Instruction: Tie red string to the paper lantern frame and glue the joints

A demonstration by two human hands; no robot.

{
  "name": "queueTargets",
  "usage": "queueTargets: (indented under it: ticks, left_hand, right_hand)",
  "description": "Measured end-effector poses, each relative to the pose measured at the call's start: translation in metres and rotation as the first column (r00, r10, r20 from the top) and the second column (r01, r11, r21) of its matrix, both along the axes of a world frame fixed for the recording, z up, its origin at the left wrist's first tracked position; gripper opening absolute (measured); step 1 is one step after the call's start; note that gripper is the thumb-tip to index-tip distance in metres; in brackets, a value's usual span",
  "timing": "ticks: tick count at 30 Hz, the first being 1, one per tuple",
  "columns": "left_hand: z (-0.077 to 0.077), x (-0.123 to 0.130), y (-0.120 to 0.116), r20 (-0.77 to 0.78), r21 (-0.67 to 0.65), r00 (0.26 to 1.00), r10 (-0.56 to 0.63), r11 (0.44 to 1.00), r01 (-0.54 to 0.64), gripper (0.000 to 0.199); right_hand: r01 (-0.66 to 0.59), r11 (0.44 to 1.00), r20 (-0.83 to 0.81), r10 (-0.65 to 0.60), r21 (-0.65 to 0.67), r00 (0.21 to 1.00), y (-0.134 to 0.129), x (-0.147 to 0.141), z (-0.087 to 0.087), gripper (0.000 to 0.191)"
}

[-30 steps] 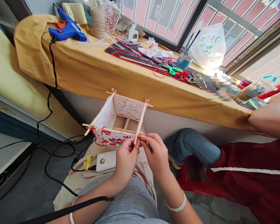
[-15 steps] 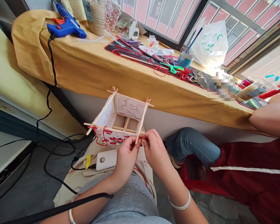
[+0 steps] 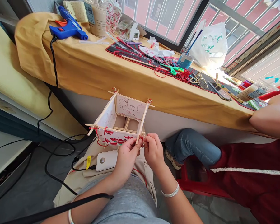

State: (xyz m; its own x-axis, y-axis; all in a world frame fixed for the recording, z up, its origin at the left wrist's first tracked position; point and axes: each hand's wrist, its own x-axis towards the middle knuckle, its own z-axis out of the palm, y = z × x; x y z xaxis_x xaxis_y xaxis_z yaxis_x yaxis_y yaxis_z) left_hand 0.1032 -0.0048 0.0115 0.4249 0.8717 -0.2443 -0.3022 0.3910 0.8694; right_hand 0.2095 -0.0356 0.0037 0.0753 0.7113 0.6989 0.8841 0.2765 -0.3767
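An open box of thin wooden sticks with white panels stands tilted over my lap. Its near panel carries red and green drawings, and dark marks cover the far one. My left hand is closed on the near right stick corner, thumb and forefinger pinching it. Just right of that corner, my right hand is closed in a pinch on red string wound around the sticks. Fingertips partly hide the winding. At the near left corner, a loose loop of red string hangs over the panel.
A white device with a black cable lies on my lap. The cloth-covered table bears a blue glue gun, green scissors, cups and red string. At right sit another person's knee and arm.
My right hand has shifted slightly right and down from the corner, its wrist turning more upright. My left hand and the box keep nearly the same position.
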Motion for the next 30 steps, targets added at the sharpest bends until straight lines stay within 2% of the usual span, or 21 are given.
queueTargets:
  ticks: [5, 8, 13, 19, 24, 30]
  left_hand:
    - [0.0, 0.001, 0.003, 0.032, -0.061, 0.999, 0.007, 0.998, -0.006, 0.025]
    - [-0.002, 0.001, 0.005, -0.002, -0.039, 1.0, 0.015, 0.999, -0.015, 0.024]
    - [-0.001, 0.002, 0.004, -0.118, 0.127, 0.991, 0.067, 0.99, -0.052, 0.022]
    - [0.005, 0.0, 0.003, -0.217, 0.289, 0.969, 0.12, 0.956, -0.053, 0.018]
    - [0.0, -0.003, 0.003, -0.282, 0.421, 0.942, 0.184, 0.905, -0.051, 0.015]
    - [-0.003, -0.003, 0.003, -0.355, 0.544, 0.902, 0.247, 0.839, -0.016, 0.014]
  right_hand:
    - [-0.082, 0.997, 0.038, 0.082, 0.001, 0.996, 0.002, 0.006, -0.001, 0.013]
    - [-0.079, 0.997, -0.031, 0.079, 0.012, 0.996, 0.003, 0.004, 0.004, 0.012]
    - [-0.049, 0.998, -0.215, 0.04, -0.035, 0.976, 0.0, -0.002, 0.012, 0.011]
    - [-0.064, 0.993, -0.271, 0.034, -0.101, 0.962, -0.005, -0.002, 0.016, 0.01]
    - [-0.092, 0.987, -0.173, 0.068, -0.135, 0.983, -0.005, -0.001, 0.021, 0.01]
    - [-0.028, 0.989, 0.003, 0.029, -0.145, 1.0, -0.005, 0.001, 0.029, 0.015]
